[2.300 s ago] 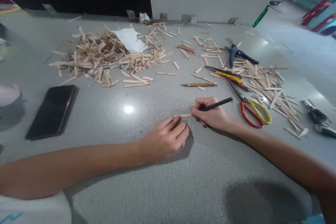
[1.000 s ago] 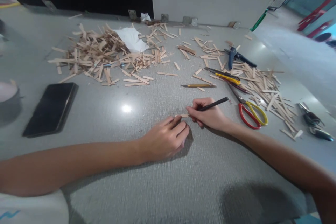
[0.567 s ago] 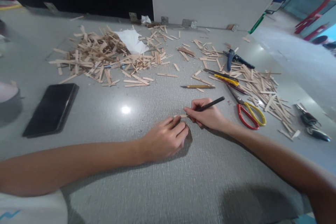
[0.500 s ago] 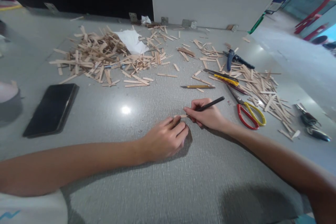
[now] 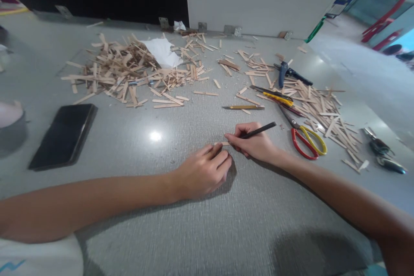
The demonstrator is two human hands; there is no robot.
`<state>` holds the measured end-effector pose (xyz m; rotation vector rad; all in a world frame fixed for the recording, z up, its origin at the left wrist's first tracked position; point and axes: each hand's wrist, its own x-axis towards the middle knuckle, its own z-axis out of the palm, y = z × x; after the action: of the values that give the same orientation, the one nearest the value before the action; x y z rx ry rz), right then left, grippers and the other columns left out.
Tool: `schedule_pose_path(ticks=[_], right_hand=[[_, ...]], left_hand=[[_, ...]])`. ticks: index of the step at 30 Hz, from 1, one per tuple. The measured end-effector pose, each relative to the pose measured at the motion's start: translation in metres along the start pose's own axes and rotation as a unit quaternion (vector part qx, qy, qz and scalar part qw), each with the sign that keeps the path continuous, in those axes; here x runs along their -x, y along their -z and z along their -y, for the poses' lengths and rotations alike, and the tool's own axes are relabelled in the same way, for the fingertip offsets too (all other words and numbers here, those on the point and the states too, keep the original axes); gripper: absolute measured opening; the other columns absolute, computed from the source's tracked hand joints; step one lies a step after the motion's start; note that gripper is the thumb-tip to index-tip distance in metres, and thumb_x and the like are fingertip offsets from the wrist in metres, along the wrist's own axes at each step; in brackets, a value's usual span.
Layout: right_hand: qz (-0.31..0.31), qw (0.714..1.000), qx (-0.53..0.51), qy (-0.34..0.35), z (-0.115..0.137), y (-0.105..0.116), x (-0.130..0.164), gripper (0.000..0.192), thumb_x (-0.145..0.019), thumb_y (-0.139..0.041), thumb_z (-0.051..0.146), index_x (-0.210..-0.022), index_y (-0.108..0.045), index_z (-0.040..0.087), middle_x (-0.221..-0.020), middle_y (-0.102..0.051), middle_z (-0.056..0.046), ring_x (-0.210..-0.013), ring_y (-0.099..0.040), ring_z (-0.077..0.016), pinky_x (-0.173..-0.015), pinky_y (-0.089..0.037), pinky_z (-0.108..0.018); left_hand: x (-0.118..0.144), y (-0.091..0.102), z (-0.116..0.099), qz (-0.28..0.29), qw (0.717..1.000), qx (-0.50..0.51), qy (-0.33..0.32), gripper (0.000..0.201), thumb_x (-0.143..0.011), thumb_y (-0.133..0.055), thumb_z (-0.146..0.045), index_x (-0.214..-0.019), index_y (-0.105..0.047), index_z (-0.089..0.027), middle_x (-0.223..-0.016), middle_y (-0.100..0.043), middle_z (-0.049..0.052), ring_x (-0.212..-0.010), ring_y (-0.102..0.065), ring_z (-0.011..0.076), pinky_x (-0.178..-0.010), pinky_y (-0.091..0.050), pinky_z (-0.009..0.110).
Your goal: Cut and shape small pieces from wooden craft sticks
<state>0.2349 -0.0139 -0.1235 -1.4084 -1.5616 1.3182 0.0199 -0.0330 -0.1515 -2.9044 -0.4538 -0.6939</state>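
Note:
My left hand [image 5: 203, 171] lies on the grey table [image 5: 200, 233] and its fingertips press down a short wooden stick [image 5: 221, 143]. Just to the right, my right hand [image 5: 254, 142] grips a thin black pen-like tool [image 5: 258, 130], with its tip at the stick between the two hands. Most of the stick is hidden under my fingers.
A large heap of wooden sticks [image 5: 123, 69] lies at the back left, with white paper [image 5: 161, 49] on it. More sticks [image 5: 320, 103], red-and-yellow scissors [image 5: 305, 138], a yellow cutter [image 5: 278, 97], blue pliers [image 5: 286, 71] and a pencil [image 5: 244, 107] lie right. A black phone [image 5: 64, 133] rests left.
My right hand and the tool's tip have crept slightly left along the stick. My left hand stays pressed on it. The view has shifted a little.

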Motion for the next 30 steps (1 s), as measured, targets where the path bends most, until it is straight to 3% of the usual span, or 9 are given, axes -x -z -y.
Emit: schedule_pose_path(ticks=[15,22,30], right_hand=[[-0.009,0.997,0.055,0.046,-0.0031,0.002,0.0014,0.056,-0.093,-0.076,0.053,-0.055,-0.048,0.023,-0.042,-0.05,0.004,-0.034,-0.041,-0.0067,-0.035,-0.026,-0.021],[-0.007,0.997,0.068,0.047,-0.003,0.0028,0.0014,0.046,-0.093,-0.07,0.037,-0.055,-0.047,0.023,-0.041,-0.05,0.005,-0.033,-0.042,-0.0064,-0.034,-0.028,-0.019],[0.0,1.0,-0.008,-0.007,-0.0029,0.0018,-0.0028,0.044,-0.087,-0.075,0.044,-0.058,-0.048,0.024,-0.045,-0.055,0.005,-0.03,-0.042,-0.0056,-0.028,-0.027,-0.017]], left_hand=[[0.0002,0.002,0.0003,-0.006,1.0,-0.005,-0.001,0.026,-0.104,-0.049,-0.015,-0.106,-0.074,-0.007,-0.101,-0.076,0.015,-0.105,-0.075,0.0315,-0.088,-0.06,0.04],[-0.0002,0.0031,0.0002,-0.007,1.0,-0.011,-0.003,0.029,-0.105,-0.046,-0.014,-0.104,-0.074,-0.008,-0.1,-0.077,0.014,-0.105,-0.075,0.0311,-0.087,-0.061,0.039],[0.0007,0.0021,-0.0001,0.008,1.0,-0.01,-0.001,0.025,-0.104,-0.049,-0.014,-0.107,-0.074,-0.009,-0.101,-0.076,0.014,-0.108,-0.074,0.0314,-0.086,-0.06,0.039]])
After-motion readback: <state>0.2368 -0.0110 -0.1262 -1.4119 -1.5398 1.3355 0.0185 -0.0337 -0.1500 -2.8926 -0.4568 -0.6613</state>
